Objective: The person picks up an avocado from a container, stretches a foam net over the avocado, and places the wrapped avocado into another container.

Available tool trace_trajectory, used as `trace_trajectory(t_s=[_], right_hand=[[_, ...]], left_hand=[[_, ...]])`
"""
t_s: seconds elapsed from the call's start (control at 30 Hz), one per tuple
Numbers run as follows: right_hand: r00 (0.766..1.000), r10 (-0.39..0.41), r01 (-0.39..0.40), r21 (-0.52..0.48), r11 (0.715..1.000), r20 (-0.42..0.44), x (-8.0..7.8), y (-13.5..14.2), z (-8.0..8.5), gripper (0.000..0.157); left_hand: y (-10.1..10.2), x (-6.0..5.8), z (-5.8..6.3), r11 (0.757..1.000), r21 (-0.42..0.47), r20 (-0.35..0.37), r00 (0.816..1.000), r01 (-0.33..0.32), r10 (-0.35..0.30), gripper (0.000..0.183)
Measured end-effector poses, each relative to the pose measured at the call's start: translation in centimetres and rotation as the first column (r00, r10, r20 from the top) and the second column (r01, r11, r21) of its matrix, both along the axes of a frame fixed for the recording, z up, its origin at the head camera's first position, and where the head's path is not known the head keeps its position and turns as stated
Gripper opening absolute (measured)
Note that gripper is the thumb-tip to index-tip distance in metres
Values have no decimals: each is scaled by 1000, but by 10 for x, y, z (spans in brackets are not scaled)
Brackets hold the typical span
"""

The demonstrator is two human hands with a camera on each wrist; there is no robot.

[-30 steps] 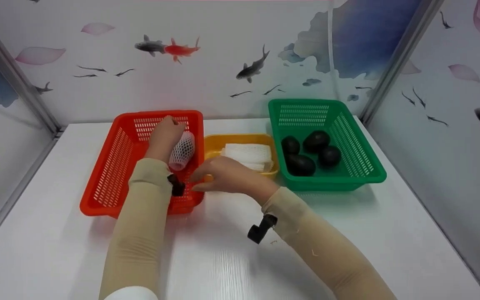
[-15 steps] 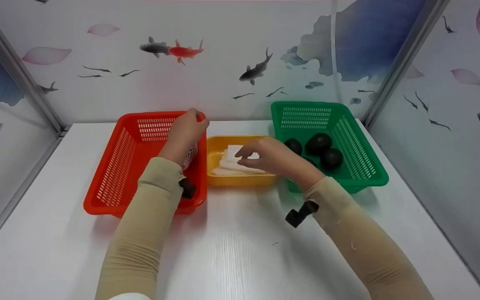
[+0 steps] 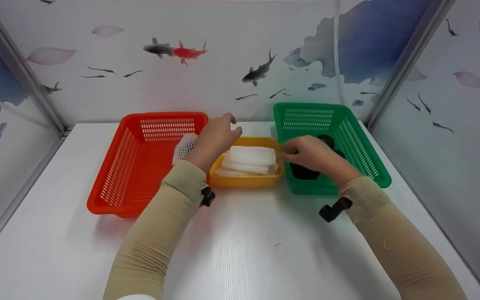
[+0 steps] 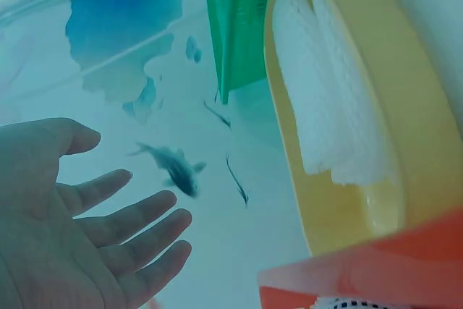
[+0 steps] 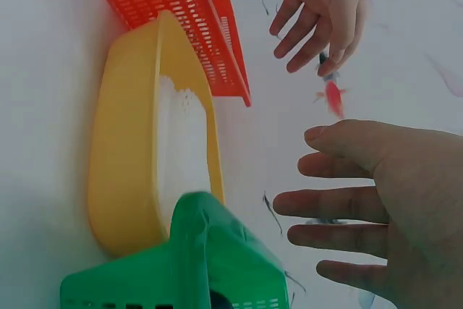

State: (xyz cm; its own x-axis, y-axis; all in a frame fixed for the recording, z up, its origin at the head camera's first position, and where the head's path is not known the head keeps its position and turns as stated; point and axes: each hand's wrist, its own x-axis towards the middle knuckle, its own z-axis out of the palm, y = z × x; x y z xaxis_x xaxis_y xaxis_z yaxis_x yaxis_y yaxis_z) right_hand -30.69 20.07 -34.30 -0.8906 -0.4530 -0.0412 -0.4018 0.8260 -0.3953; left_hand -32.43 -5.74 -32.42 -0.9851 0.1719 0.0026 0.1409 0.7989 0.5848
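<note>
My left hand (image 3: pixel 217 139) hovers over the left end of the yellow basket (image 3: pixel 244 181), fingers spread and holding nothing in the left wrist view. White foam net sleeves (image 3: pixel 252 155) lie stacked in that basket. My right hand (image 3: pixel 308 155) is above the left side of the green basket (image 3: pixel 358 152); its fingers are extended with nothing in them in the right wrist view. Below it are dark oval fruits (image 3: pixel 304 171) that look like avocados, partly hidden by the hand. One net-wrapped piece (image 3: pixel 185 146) lies against the right wall of the red basket (image 3: pixel 136 171), partly behind my left wrist.
All three baskets stand side by side on a white table (image 3: pixel 244 250), near the back wall (image 3: pixel 223 91) printed with fish. Side panels close off the left and right. The red basket's rim is close beside the yellow one.
My left hand has moved right from the wrapped piece in the red basket to over the yellow basket. My right hand has moved right, past the yellow basket to the green one.
</note>
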Motion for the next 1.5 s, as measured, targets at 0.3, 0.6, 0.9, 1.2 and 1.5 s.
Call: trace_trajectory(t_s=[0.3,0.6,0.9,1.2,1.5], right_hand=[[978,-150,164,-95,982,146,-8,42,-19,38],[966,-171,185,-58,981,193,-13,61,-30,43],[959,-186,192,-7,981,216,-12,68,-42,48],[960,-227,215,86,973,165,-21,61,-53,44],[951,-222,198,129,972,217,-27,57,-58,45]], left_hand=[[29,11,1,988,9,38,987,154,-154,41],[64,18,-8,982,29,33,982,187,-188,38],[94,28,-27,961,-95,7,965,261,-262,35],[110,35,-36,932,-119,-1,938,343,-346,32],[114,37,-41,920,-151,-23,929,362,-369,31]])
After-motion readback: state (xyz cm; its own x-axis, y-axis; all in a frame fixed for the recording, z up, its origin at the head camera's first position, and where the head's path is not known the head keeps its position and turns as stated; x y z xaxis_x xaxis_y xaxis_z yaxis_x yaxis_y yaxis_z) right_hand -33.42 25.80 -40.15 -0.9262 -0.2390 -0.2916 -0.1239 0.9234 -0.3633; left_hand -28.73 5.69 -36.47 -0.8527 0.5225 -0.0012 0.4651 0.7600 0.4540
